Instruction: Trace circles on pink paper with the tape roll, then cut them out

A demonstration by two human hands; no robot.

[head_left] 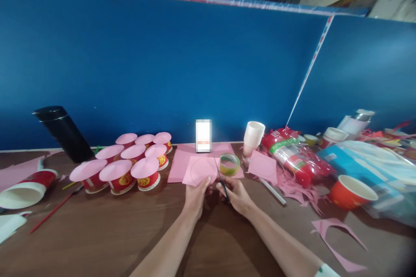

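Note:
My left hand pinches the lower edge of a pink paper square with a circle drawn on it. In my right hand is a pair of dark scissors, fingers closed round the handles and blades pointing up beside the paper's right edge. Whether the blades touch the paper I cannot tell. Just beyond my right hand, a roll of yellow-green tape lies on a stack of pink paper. Another pink square with a drawn circle rests to the right.
Several red paper cups topped with pink discs stand left, near a black flask. White cups, a red plastic package, pink scraps and an orange-red cup crowd the right. A blue partition rises behind.

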